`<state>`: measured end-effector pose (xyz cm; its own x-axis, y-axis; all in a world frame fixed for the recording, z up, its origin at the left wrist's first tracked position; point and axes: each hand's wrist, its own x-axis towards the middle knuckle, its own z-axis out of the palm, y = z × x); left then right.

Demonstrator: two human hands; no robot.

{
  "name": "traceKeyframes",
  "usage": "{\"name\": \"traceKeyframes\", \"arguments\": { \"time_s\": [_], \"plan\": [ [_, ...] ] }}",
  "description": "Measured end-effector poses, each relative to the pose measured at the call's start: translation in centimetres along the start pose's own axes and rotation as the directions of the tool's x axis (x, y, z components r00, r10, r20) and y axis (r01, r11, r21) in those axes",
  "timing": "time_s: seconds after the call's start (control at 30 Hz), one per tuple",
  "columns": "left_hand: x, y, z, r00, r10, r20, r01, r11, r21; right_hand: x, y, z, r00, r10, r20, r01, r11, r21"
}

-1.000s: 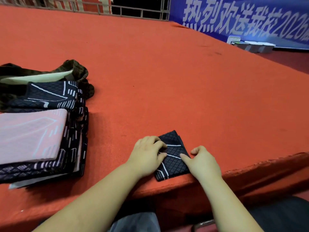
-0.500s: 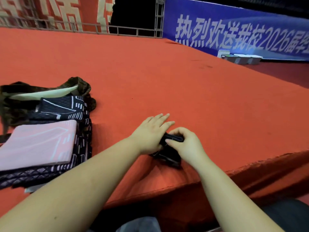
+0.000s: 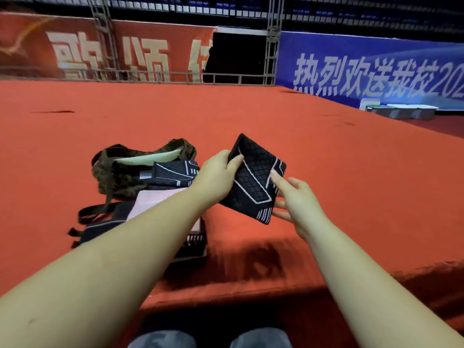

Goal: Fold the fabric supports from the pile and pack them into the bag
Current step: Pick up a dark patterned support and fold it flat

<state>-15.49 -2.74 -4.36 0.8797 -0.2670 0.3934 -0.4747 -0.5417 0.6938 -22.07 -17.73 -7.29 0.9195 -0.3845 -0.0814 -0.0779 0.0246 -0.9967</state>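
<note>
A folded black fabric support (image 3: 253, 179) with white lines is lifted above the red surface. My left hand (image 3: 218, 177) grips its left edge, thumb on top. My right hand (image 3: 293, 197) touches its right side with straight fingers, some under the lower corner. To the left lies the camouflage bag (image 3: 118, 172), mouth open with a pale lining showing. A black support (image 3: 173, 172) rests at the bag's mouth. In front of it sits the pile of supports (image 3: 155, 199), pink on top, black ones below, partly hidden by my left forearm.
The red carpeted platform (image 3: 351, 184) stretches far ahead and right; its front edge runs near my knees. White containers (image 3: 401, 111) stand at the far right edge. A metal railing and red and blue banners close the back.
The folded black support has been lifted off the platform's front edge and carried up and left toward the bag. My left hand now holds it; my right hand has loosened to a touch.
</note>
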Motion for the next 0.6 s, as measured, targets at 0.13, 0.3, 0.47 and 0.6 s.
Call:
{"name": "traceKeyframes", "arguments": {
  "time_s": [0.13, 0.3, 0.47, 0.6],
  "plan": [
    [-1.2, -2.3, -3.5, 0.979, -0.193, -0.062, 0.179, 0.967, -0.179, -0.7, 0.2, 5.1, 0.992, -0.061, 0.111, 0.057, 0.998, 0.04],
    [-2.6, -5.0, -8.0, 0.945, -0.325, -0.021, 0.31, 0.917, -0.252, -0.1, -0.5, 10.6, 0.992, -0.042, 0.116, 0.04, 0.999, 0.021],
    [-1.9, -7.0, -11.2, 0.872, -0.475, 0.12, 0.477, 0.769, -0.426, 2.1, -2.0, 14.5, 0.987, -0.102, 0.124, 0.112, 0.991, -0.076],
    [-0.1, -8.0, -13.1, 0.852, -0.483, 0.203, 0.514, 0.694, -0.505, 4.7, -4.3, 15.9, 0.978, -0.193, 0.084, 0.207, 0.953, -0.22]
  ]
}}
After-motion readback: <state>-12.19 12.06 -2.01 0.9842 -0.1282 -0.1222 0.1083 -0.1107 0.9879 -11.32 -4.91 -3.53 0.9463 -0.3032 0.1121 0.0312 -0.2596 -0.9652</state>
